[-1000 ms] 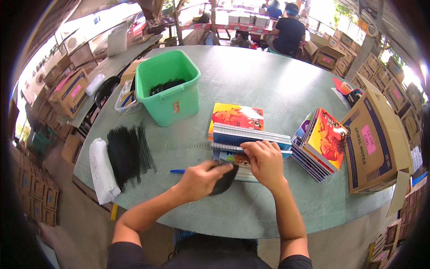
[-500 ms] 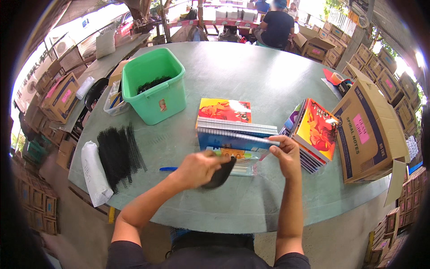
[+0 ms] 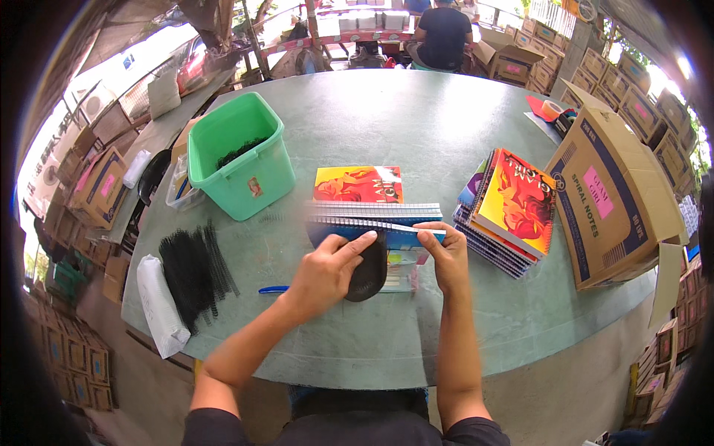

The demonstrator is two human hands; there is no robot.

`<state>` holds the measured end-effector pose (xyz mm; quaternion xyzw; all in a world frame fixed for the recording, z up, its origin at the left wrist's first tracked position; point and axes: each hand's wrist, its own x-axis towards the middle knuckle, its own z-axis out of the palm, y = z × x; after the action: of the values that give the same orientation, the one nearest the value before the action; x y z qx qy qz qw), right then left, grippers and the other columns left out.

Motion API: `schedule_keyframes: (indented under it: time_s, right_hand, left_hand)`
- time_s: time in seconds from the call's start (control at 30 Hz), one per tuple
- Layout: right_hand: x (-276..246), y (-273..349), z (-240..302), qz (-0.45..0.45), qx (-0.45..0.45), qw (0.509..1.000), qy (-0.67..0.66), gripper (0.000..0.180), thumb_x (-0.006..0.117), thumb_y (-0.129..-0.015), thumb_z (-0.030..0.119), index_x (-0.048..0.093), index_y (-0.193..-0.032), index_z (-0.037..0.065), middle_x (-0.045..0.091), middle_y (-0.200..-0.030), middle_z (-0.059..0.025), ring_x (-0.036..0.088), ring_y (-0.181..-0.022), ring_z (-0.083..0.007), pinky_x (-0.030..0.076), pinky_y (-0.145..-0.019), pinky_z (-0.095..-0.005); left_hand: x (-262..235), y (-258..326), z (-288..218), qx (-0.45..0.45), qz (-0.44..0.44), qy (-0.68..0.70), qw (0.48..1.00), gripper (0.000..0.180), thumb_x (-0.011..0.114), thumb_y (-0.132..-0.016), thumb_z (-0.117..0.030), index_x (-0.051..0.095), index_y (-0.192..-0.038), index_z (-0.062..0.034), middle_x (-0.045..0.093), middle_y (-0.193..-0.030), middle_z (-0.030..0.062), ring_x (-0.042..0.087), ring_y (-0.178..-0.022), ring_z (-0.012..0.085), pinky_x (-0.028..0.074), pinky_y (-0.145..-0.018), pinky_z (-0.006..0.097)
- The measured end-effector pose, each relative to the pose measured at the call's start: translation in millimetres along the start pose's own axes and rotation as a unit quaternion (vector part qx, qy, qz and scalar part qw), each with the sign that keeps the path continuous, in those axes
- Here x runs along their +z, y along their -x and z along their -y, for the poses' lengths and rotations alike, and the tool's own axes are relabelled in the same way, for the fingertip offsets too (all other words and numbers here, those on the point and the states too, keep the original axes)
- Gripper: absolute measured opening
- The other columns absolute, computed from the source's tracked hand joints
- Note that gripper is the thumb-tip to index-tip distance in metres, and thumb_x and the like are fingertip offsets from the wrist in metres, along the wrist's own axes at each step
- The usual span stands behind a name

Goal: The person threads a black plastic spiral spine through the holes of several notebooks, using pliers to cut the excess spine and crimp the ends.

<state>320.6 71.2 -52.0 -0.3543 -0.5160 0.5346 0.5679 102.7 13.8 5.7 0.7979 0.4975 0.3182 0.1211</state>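
A notebook [image 3: 401, 237] with a blue cover and a row of holes or coil along its upper edge is held up in front of me. My right hand [image 3: 447, 256] pinches its right end between thumb and fingers. My left hand [image 3: 325, 269] is closed at its spine, fingertips on the upper edge; the notebook's left end is blurred. Against the left fingers hangs a black rounded flat object [image 3: 366, 276] whose kind I cannot make out. Behind lie light spiral-edged notebooks [image 3: 387, 210] and a yellow-and-red cover [image 3: 349, 182]. A blue pen [image 3: 274, 289] lies left of my hand.
Left stand a green bin [image 3: 245, 186] with black coils, loose black coils [image 3: 197, 275] and a white wrapped roll [image 3: 160, 308]. On the right are stacked notebooks [image 3: 513, 201] and an open carton [image 3: 610, 208]. A person [image 3: 442, 37] sits beyond the table [image 3: 357, 349].
My left hand's fingers have come up onto the notebook's spine. The black object has swung more upright. The notebook is less tilted, and the right hand has shifted slightly left.
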Motion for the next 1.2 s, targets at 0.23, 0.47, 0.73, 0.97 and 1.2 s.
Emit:
schedule_keyframes:
  time_s: [0.23, 0.47, 0.73, 0.97, 1.2]
  right_hand:
    - [3, 4, -1, 0.004, -0.014, 1.000, -0.005, 0.025, 0.070, -0.084, 0.021, 0.066, -0.096, -0.001, 0.067, -0.083, -0.0043, 0.058, -0.073, -0.0060, 0.043, -0.066, -0.0180]
    - [-2, 6, -7, 0.015, -0.032, 0.996, -0.080, 0.039, 0.055, -0.093, 0.034, 0.064, -0.100, -0.004, 0.067, -0.086, -0.0072, 0.060, -0.080, -0.0080, 0.043, -0.073, -0.0192]
    - [-12, 7, -14, -0.009, -0.013, 0.993, -0.114, 0.051, 0.041, -0.098, 0.038, 0.064, -0.096, -0.008, 0.067, -0.088, -0.0098, 0.058, -0.082, -0.0098, 0.041, -0.075, -0.0194]
    - [-5, 8, -11, -0.032, -0.025, 0.992, -0.120, 0.055, 0.041, -0.097, 0.042, 0.065, -0.094, -0.007, 0.066, -0.084, -0.0111, 0.059, -0.075, -0.0127, 0.043, -0.070, -0.0233]
    - [0, 16, 1, -0.048, -0.014, 0.990, -0.135, 0.051, 0.044, -0.096, 0.042, 0.067, -0.093, -0.003, 0.055, -0.066, 0.0041, 0.028, -0.052, -0.0013, 0.018, -0.047, -0.0209]
  left_hand:
    - [4, -7, -7, 0.033, -0.138, 0.010, 0.990, 0.034, 0.059, -0.085, -0.004, 0.061, -0.119, -0.0101, 0.058, -0.080, 0.0115, 0.059, -0.068, 0.0265, 0.050, -0.065, 0.034]
    - [10, -20, -14, 0.072, -0.081, -0.065, 0.992, 0.041, 0.056, -0.081, 0.001, 0.059, -0.120, -0.0104, 0.062, -0.086, 0.0131, 0.064, -0.076, 0.0268, 0.052, -0.070, 0.038]
    - [5, -31, -29, 0.107, -0.276, -0.007, 0.955, 0.035, 0.055, -0.089, -0.005, 0.055, -0.124, -0.0028, 0.058, -0.091, 0.0118, 0.056, -0.084, 0.0205, 0.045, -0.079, 0.030]
    - [-9, -28, -49, 0.092, -0.149, -0.045, 0.984, 0.042, 0.056, -0.083, 0.000, 0.057, -0.124, -0.0106, 0.061, -0.096, 0.0166, 0.061, -0.078, 0.0302, 0.050, -0.073, 0.038]
    - [13, -32, -47, 0.063, -0.164, 0.002, 0.984, 0.044, 0.056, -0.082, -0.001, 0.059, -0.123, -0.0160, 0.059, -0.085, 0.0114, 0.061, -0.078, 0.0283, 0.051, -0.068, 0.037]
